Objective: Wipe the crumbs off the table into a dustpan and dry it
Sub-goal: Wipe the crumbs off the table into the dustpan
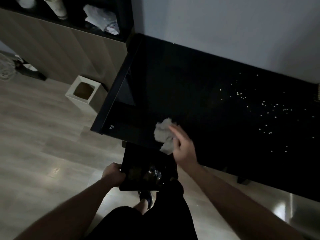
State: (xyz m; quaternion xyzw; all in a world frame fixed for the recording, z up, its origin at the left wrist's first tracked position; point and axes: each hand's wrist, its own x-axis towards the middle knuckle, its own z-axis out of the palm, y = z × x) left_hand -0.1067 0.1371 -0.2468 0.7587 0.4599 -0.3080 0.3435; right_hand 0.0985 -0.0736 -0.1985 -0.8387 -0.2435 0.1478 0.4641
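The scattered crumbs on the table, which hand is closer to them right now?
Right. The right hand lies on the cloth at the table's near edge, beside the crumbs. The left hand grips the dustpan below the table's edge, farther away.

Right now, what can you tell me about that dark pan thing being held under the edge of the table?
The dustpan is a flat, black, glossy tray, plastic by the look of it, roughly rectangular with a low rim. It is held just below the near edge of the black table, tilted a little. The left hand grips its left edge. Some pale bits and glints lie inside it. The right hand presses a crumpled white cloth on the table edge just above it.
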